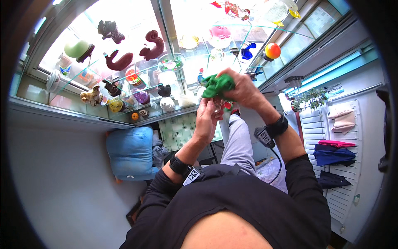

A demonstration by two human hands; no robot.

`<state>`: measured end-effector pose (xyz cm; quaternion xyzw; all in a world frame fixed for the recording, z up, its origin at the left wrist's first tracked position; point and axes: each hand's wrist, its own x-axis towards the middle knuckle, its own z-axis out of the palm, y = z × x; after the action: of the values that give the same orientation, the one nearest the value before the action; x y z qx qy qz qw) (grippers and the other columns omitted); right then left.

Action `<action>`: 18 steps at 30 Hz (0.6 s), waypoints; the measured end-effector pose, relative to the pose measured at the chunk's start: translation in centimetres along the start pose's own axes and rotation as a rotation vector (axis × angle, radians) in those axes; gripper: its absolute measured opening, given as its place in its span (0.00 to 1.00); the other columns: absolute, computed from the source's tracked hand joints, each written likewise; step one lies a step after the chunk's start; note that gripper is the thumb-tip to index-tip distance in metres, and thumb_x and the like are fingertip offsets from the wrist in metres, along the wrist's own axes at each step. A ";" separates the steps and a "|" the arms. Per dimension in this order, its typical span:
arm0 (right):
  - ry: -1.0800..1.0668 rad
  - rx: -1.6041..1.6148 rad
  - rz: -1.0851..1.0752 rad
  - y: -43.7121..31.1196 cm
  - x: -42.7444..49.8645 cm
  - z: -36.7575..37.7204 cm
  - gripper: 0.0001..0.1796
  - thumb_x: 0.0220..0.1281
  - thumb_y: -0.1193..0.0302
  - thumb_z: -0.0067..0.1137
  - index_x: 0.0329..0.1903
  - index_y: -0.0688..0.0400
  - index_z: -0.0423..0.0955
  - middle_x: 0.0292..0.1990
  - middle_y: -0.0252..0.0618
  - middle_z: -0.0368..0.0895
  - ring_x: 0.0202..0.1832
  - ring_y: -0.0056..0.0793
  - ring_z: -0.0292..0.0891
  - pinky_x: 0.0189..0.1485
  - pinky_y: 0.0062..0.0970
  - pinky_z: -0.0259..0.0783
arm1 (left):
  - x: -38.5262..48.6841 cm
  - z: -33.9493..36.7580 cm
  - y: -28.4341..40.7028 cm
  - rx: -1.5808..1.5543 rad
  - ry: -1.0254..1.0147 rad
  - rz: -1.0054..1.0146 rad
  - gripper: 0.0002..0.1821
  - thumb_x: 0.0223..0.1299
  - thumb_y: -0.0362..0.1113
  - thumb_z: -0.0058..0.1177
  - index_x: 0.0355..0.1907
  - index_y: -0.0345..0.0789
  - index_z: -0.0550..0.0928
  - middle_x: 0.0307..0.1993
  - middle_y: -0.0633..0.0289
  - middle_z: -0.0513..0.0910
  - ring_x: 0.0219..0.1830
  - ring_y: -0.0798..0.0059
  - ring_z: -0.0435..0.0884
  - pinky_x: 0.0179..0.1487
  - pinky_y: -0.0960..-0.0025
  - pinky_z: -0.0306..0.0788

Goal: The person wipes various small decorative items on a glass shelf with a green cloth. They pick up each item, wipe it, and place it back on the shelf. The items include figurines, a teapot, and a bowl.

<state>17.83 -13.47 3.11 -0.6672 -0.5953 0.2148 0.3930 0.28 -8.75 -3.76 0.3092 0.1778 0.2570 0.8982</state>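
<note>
A green cloth is gripped in my right hand, just above my left hand. Between the fingers of my left hand is a small clear glass object with red parts, partly hidden by the cloth and fingers. Glass shelves by the window rise in front of both hands. On them stand a blue glass figurine, an orange ball on a dark base, a dark red swan-like figurine and a white round ornament.
Many other ornaments crowd the shelves, among them a pale green ball and a purple glass piece. A blue cushioned seat is below at left. On the right, a white rack holds folded clothes near a potted plant.
</note>
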 end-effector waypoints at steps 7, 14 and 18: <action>0.129 0.009 -0.034 -3.3 -2.9 1.5 0.22 0.57 0.75 0.58 0.56 0.56 0.71 0.58 0.52 0.70 0.60 0.43 0.68 0.62 0.40 0.66 | -0.6 -0.7 0.9 -0.384 -0.011 -0.074 0.20 0.73 0.44 0.38 0.61 0.36 0.68 0.54 0.59 0.76 0.53 0.68 0.76 0.56 0.64 0.71; 0.157 -0.446 -0.434 -1.4 -4.3 3.2 0.27 0.41 0.77 0.66 0.49 0.55 0.72 0.52 0.46 0.70 0.52 0.46 0.66 0.56 0.40 0.66 | -0.6 -0.9 -0.3 -0.388 -0.094 -0.044 0.19 0.72 0.46 0.38 0.57 0.39 0.73 0.53 0.65 0.77 0.52 0.73 0.75 0.60 0.64 0.67; 0.240 -0.320 -0.029 -2.7 -4.4 -1.4 0.31 0.38 0.78 0.70 0.51 0.54 0.74 0.57 0.44 0.70 0.60 0.49 0.63 0.62 0.41 0.63 | -1.0 -0.5 0.7 -0.360 0.074 -0.181 0.19 0.75 0.42 0.32 0.60 0.39 0.70 0.52 0.62 0.77 0.49 0.71 0.76 0.53 0.62 0.68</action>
<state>16.34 -18.10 5.32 -0.7332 -0.5804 0.0307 0.3529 -0.98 -8.66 -3.51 0.1168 0.1891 0.2138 0.9513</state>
